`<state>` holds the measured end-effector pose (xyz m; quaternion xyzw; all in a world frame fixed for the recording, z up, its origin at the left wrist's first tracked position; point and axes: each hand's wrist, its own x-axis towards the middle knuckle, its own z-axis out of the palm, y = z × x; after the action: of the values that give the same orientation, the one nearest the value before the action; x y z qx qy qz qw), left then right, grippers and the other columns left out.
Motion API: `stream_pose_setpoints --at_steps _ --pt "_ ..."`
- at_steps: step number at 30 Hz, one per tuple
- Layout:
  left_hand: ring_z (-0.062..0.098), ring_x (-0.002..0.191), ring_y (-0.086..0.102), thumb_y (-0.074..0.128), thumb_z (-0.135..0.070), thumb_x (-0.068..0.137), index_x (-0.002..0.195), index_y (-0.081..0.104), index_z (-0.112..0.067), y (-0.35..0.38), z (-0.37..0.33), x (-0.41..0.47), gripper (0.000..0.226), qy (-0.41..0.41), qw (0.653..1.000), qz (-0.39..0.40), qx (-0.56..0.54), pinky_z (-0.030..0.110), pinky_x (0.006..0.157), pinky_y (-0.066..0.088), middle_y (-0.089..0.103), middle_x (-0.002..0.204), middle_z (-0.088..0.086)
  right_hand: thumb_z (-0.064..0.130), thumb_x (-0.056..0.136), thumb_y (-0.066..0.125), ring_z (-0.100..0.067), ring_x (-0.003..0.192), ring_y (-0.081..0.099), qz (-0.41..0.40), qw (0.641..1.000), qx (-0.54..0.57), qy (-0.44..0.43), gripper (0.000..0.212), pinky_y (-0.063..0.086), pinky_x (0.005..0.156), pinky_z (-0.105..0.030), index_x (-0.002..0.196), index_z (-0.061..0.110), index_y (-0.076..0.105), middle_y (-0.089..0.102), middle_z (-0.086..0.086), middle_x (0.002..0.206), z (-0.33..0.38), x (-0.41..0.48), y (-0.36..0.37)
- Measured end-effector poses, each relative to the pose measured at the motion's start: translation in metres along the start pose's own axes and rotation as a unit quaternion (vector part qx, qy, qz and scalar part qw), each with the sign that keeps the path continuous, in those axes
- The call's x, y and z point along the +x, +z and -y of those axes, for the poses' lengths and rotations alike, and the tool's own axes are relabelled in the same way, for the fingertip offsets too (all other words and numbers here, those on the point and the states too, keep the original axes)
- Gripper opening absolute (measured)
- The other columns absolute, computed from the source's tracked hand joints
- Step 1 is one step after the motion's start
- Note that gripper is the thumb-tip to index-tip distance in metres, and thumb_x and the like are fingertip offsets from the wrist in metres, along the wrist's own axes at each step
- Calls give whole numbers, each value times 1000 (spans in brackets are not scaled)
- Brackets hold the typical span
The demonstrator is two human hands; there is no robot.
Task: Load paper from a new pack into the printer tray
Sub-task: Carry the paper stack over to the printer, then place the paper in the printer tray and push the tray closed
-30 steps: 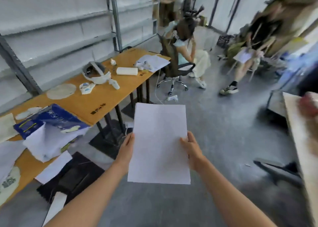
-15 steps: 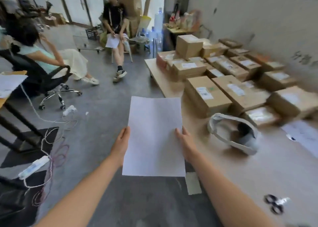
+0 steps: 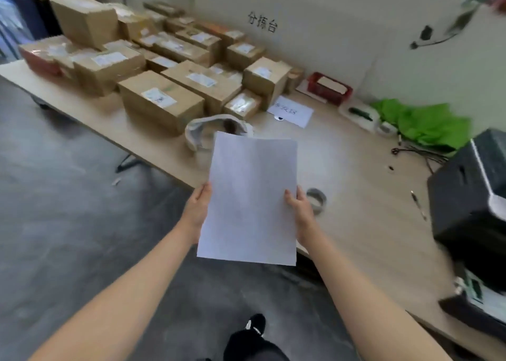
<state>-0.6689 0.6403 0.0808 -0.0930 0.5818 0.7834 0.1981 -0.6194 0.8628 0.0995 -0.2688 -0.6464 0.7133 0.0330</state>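
1. Room: a grey floor (image 3: 68, 224) runs along a long pale wooden table (image 3: 356, 196) set against a light wall (image 3: 328, 46) bearing dark characters.
2. Paper (image 3: 250, 199): a plain white stack, flat and unmarked, edges squared, held upright-tilted in mid-air over the table's near edge, in the centre of the view. Its thickness cannot be told.
3. Left hand (image 3: 197, 210): grips the left long edge of the paper, thumb on the front face, remaining fingers hidden behind the sheets.
4. Right hand (image 3: 301, 213): grips the right long edge in the same way, thumb pressed on the front, other fingers out of sight behind.
5. Table, left portion: many cardboard boxes (image 3: 161, 100) with white labels, packed close together.
6. Table, centre: a white headset (image 3: 200, 130) partly behind the paper's top edge; a roll of tape (image 3: 317, 199) just beside the right hand.
7. Table, right portion: a black printer (image 3: 471, 193) at the frame edge, green cloth (image 3: 427, 122) behind it, a red basket (image 3: 328, 89) near the wall.
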Motion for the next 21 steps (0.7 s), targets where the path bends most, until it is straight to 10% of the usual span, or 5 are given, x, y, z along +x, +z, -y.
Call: stream_pose_setpoints --at_steps 21 --pt "11 84 64 48 -32 98 88 54 -37 375 175 -105 13 -112 965 224 80 32 70 51 64 95 -11 18 102 44 -37 111 63 -271 958 99 8 30 49 97 -57 131 12 50 63 -13 125 -48 -135 -411"
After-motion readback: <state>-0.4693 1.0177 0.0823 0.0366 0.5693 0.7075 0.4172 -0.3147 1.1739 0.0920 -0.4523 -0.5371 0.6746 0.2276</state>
